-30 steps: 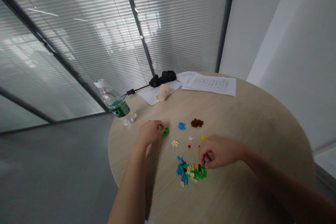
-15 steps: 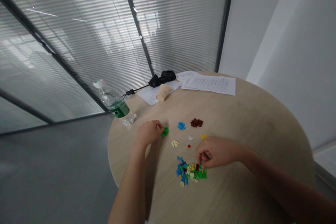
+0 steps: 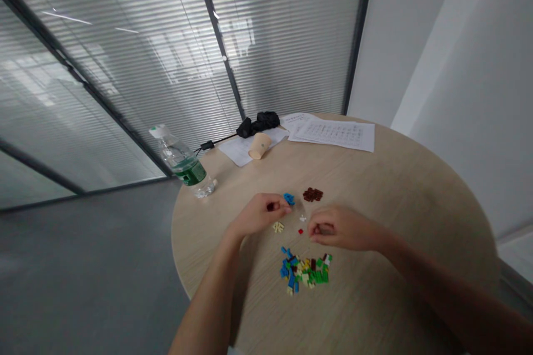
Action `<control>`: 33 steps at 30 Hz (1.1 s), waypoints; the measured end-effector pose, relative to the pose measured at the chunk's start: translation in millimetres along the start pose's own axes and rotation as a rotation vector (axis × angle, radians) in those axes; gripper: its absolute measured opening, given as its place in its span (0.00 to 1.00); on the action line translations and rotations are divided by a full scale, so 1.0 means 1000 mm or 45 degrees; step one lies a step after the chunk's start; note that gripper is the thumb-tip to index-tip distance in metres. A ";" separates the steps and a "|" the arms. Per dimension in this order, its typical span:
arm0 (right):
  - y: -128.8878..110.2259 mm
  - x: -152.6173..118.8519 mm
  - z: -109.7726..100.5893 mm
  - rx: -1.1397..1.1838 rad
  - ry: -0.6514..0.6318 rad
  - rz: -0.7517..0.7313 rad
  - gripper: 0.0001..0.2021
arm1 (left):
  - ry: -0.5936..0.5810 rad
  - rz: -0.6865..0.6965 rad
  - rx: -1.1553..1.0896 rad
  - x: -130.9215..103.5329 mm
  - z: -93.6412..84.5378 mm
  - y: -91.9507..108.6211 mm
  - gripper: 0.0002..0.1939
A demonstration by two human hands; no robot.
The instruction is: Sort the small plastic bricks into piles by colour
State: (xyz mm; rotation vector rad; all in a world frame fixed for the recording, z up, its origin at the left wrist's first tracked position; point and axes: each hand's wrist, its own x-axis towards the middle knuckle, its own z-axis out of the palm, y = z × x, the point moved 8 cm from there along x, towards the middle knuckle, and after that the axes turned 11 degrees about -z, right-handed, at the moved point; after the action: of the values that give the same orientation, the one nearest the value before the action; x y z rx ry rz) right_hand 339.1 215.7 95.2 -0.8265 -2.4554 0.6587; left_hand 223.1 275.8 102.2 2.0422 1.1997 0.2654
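Toy bricks lie in a mixed heap of blue, green, cream, yellow and brown on the near part of the round table. Beyond the heap I note sorted groups: a cream pile, a blue pile and a brown pile, with white pieces and a red piece between the hands. I find the left hand with its fingertips just beside the blue pile, thumb and fingers bent toward each other; I cannot tell whether they pinch a brick. I record the right hand to the right of the red piece, fingers curled; its grip I cannot tell either. Farther out I log a bottle, a cup on its side, printed papers and a black bundle.
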 end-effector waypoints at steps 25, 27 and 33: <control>-0.020 0.000 -0.027 -0.163 0.453 -0.279 0.06 | -0.306 0.116 -0.363 0.001 0.036 0.021 0.15; -0.017 0.000 -0.025 -0.162 0.427 -0.251 0.06 | -0.288 0.119 -0.336 0.001 0.035 0.022 0.15; -0.011 -0.001 -0.022 -0.173 0.361 -0.188 0.06 | -0.037 0.027 -0.006 0.002 0.010 0.005 0.13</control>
State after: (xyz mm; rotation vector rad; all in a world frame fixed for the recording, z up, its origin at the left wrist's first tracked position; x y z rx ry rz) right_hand 347.2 213.6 118.4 -0.7251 -2.2917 0.3003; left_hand 233.3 271.1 98.1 2.0484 1.1595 0.2475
